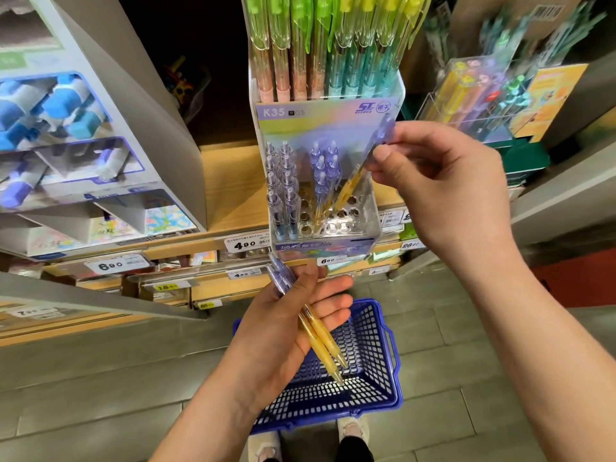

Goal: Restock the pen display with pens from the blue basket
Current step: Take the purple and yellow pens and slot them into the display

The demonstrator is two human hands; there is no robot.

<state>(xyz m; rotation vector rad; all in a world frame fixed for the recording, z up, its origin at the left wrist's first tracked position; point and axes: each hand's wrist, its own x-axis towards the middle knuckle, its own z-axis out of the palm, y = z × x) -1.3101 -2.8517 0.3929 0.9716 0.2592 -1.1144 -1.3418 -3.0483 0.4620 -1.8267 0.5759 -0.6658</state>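
The left hand (293,315) grips two spare pens (321,333), glossy yellow barrels with translucent purple caps, above the blue mesh basket (376,385), which looks emptied. The right hand (443,181) pinches a third pen (351,190), its tip entering the clear plastic pen display (371,208). The display's left rows are filled, but its front-right corner is not.

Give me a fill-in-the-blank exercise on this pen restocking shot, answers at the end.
1. The right hand pinches ____ pen, tip angled down into the pen display.
2. The left hand holds ____ pens side by side.
3. The basket on the floor below both hands is ____.
4. The display's back card reads ____ at top left.
Answers: one; two; blue; K35.
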